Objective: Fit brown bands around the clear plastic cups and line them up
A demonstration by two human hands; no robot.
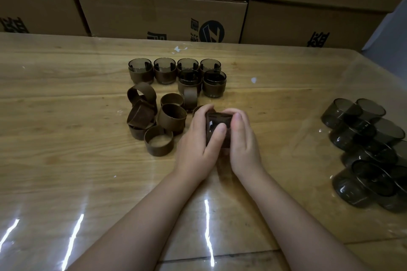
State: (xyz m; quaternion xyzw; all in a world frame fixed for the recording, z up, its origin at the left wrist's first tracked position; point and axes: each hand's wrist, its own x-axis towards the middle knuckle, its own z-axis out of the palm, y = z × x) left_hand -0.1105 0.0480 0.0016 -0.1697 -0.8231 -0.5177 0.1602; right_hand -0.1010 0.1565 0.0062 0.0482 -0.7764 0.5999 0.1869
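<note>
My left hand (199, 141) and my right hand (242, 138) both grip one smoky clear cup (218, 122) with a brown band around it, held just above the table centre. To the left of my hands lies a loose pile of several brown bands (154, 121). Behind them, several banded cups (176, 70) stand upright in a row, with two more (213, 83) in front of it at the right end. A heap of bare smoky cups (365, 149) lies on its sides at the right edge of the table.
The wooden table (66, 116) carries a glossy clear cover with light streaks near me. Stacked cardboard boxes (163, 13) form a wall along the far edge. A bluish-white surface (387, 35) shows at the far right.
</note>
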